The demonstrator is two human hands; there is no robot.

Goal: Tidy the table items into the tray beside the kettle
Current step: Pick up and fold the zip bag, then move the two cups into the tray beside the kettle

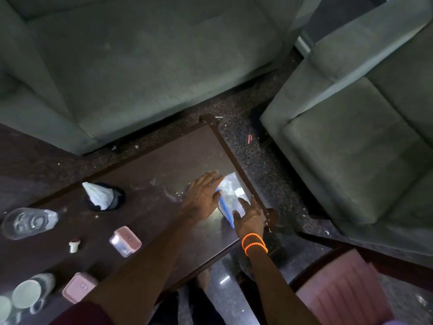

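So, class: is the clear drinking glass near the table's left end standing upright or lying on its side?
On its side. The clear glass lies flat on the table, its length showing along the surface, rather than a round rim facing the camera.

Two bare forearms are seen from above, uncovered from elbow to wrist. The right wrist is ringed by two bright orange beaded bracelets (254, 243), worn side by side just below the right hand (249, 214); the beads are small, round and vividly fluorescent against the dim room. Nothing is worn on the left hand (202, 198) or its wrist, and no ring can be made out on any of the fingers (212, 175). A dark maroon sleeve (79, 314) is glimpsed at the left upper arm, at the lower edge of the frame. Dark clothing is faintly visible lower down between the arms, though its cut cannot be made out.
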